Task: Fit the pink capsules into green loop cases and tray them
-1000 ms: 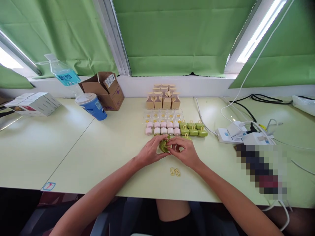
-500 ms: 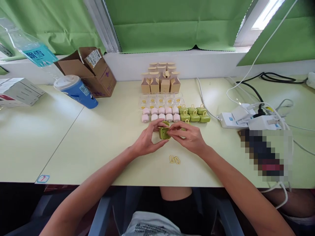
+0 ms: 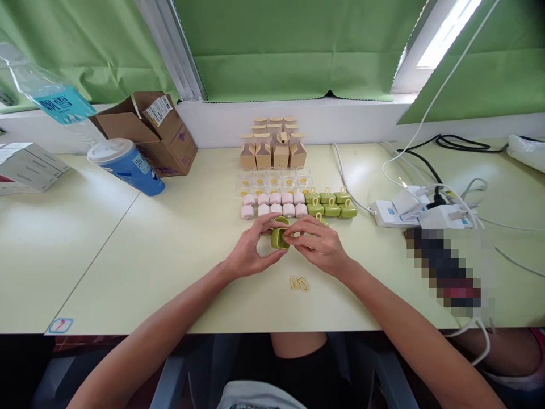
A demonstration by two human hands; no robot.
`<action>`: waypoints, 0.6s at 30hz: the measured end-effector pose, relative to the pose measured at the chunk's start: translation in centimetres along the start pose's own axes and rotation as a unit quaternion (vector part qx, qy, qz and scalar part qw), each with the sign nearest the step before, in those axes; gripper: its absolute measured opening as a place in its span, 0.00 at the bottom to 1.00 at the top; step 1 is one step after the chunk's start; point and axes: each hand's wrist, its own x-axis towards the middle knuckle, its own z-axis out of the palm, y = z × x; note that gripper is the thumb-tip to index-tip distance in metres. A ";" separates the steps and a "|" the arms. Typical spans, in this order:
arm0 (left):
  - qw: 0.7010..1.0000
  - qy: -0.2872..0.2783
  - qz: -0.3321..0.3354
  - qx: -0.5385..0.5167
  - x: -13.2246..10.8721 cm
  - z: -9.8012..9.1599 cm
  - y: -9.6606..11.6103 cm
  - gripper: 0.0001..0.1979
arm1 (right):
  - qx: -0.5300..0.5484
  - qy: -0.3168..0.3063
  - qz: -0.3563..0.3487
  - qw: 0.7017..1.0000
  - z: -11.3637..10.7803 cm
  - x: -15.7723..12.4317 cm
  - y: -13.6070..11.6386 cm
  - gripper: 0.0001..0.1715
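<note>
Between thumb and fingers, my left hand grips a small green case with its lid raised and its opening turned toward the right. My right hand is closed in a pinch at the case's right side, fingertips at the opening. What those fingertips pinch, if anything, is hidden. Closer to me, two pale yellow loops lie on the table. Just beyond my hands are rows of closed green cases with yellow loops on top, and to their left rows of pale pink rounded pieces.
Behind the pink pieces stand clear containers with yellow marks, then small kraft boxes. At left are a blue cup, a tilted bottle and a cardboard box. A power strip with cables sits at right.
The view has shifted slightly. My left hand keeps hold of the green case, which is turned a little more sideways. My right fingertips stay at its opening.
</note>
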 end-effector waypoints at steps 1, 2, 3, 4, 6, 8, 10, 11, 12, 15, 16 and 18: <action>1.000 0.001 -0.003 -0.004 0.0 0.1 0.0 0.40 | -0.007 -0.001 -0.004 1.000 0.1 0.0 0.0 0.14; 1.000 0.001 -0.008 -0.010 -0.1 0.2 -0.1 0.40 | -0.014 -0.001 -0.012 1.000 0.1 0.0 -0.1 0.13; 1.000 0.002 -0.012 -0.017 -0.1 0.3 -0.2 0.41 | -0.021 0.001 -0.021 1.000 0.2 0.0 -0.2 0.12; 1.000 0.005 -0.015 -0.026 -0.2 0.5 -0.2 0.41 | -0.029 0.004 -0.031 0.999 0.2 0.1 -0.3 0.12; 0.999 0.013 -0.016 -0.044 -0.2 0.6 -0.4 0.41 | -0.052 0.002 -0.045 0.998 0.2 0.2 -0.4 0.11; 0.998 0.019 -0.016 -0.054 -0.3 0.7 -0.6 0.42 | -0.071 -0.012 -0.053 0.996 0.1 0.1 -0.5 0.12; 0.998 0.021 -0.023 -0.055 -0.3 0.6 -0.6 0.43 | -0.079 -0.031 -0.060 0.995 0.0 0.1 -0.5 0.13; 0.998 0.021 -0.031 -0.057 -0.3 0.5 -0.5 0.43 | -0.079 -0.037 -0.060 0.994 -0.1 0.0 -0.5 0.13; 0.997 0.021 -0.038 -0.060 -0.3 0.5 -0.4 0.43 | -0.078 -0.040 -0.060 0.994 -0.1 -0.1 -0.5 0.13; 0.995 0.018 -0.066 -0.075 -0.3 0.4 -0.1 0.43 | -0.074 -0.036 -0.061 0.995 -0.2 -0.1 -0.6 0.11; 0.994 0.018 -0.074 -0.081 -0.3 0.4 -0.1 0.43 | -0.071 -0.033 -0.062 0.995 -0.2 -0.1 -0.6 0.11; 0.991 0.022 -0.087 -0.097 -0.3 0.3 -0.1 0.44 | -0.059 -0.035 -0.061 0.996 -0.3 0.0 -0.6 0.10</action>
